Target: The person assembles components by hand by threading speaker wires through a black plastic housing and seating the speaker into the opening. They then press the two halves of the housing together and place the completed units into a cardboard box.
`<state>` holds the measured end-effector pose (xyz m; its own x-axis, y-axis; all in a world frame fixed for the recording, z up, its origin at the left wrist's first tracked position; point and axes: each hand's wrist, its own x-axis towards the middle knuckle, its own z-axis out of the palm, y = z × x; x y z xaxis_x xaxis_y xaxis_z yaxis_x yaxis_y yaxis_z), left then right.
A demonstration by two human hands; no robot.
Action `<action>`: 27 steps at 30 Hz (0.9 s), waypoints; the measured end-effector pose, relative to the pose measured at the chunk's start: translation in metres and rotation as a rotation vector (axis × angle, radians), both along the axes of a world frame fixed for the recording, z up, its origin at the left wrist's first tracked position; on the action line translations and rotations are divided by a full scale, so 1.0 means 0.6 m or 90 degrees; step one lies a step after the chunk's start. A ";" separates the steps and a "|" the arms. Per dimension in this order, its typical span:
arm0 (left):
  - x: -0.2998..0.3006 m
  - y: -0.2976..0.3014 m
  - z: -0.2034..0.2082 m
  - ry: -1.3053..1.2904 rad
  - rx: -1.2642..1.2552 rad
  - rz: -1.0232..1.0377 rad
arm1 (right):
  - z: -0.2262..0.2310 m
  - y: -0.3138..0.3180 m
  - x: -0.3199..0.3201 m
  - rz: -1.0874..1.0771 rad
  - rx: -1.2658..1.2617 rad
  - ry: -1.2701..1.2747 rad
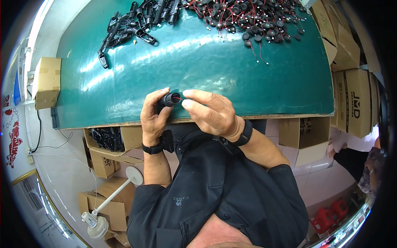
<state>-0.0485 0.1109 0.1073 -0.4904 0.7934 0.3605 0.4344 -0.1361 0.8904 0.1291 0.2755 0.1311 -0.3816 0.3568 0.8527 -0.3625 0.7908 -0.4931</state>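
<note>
A green table (pixel 281 82) carries, at its far side, a heap of red-wired black discs (pixel 254 29) and a smaller pile of black casings (pixel 159 13). The right hand (pixel 215 112) bends its fingertips near the left hand (pixel 152 113), which grips a black tube (pixel 167 100) by the table's near edge (open mouth facing right). A red wire (pixel 177 98) reaches from that mouth to the right fingertips; whether they pinch it, I cannot tell.
</note>
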 end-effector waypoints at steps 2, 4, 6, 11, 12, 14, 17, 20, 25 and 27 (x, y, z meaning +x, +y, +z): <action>0.001 0.001 0.002 0.027 -0.019 0.012 | -0.003 -0.002 -0.005 0.002 -0.028 -0.002; 0.004 0.004 0.007 0.055 -0.021 0.018 | -0.005 -0.003 -0.009 -0.002 -0.084 -0.009; 0.006 0.006 0.014 0.110 -0.030 0.020 | -0.005 -0.002 -0.004 0.015 -0.119 -0.047; 0.014 0.013 0.035 0.159 -0.063 0.027 | -0.008 0.004 0.011 0.065 -0.263 -0.155; 0.014 0.014 0.038 0.166 -0.067 0.025 | -0.008 0.005 0.012 0.076 -0.298 -0.171; 0.016 0.015 0.041 0.180 -0.076 0.019 | -0.009 0.006 0.012 0.085 -0.306 -0.177; 0.016 0.014 0.044 0.174 -0.081 0.014 | -0.008 0.011 0.013 0.099 -0.325 -0.188; 0.015 0.013 0.044 0.173 -0.085 0.007 | 0.000 0.019 0.017 0.111 -0.357 -0.265; 0.012 0.012 0.045 0.180 -0.102 -0.014 | 0.005 0.035 0.028 0.135 -0.402 -0.357; 0.011 0.011 0.045 0.179 -0.107 -0.021 | 0.005 0.044 0.028 0.148 -0.354 -0.366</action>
<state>-0.0416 0.1175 0.1344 -0.3635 0.8667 0.3415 0.6643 -0.0158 0.7473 0.1460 0.3020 0.1343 -0.8198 0.5263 0.2256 -0.0598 0.3130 -0.9479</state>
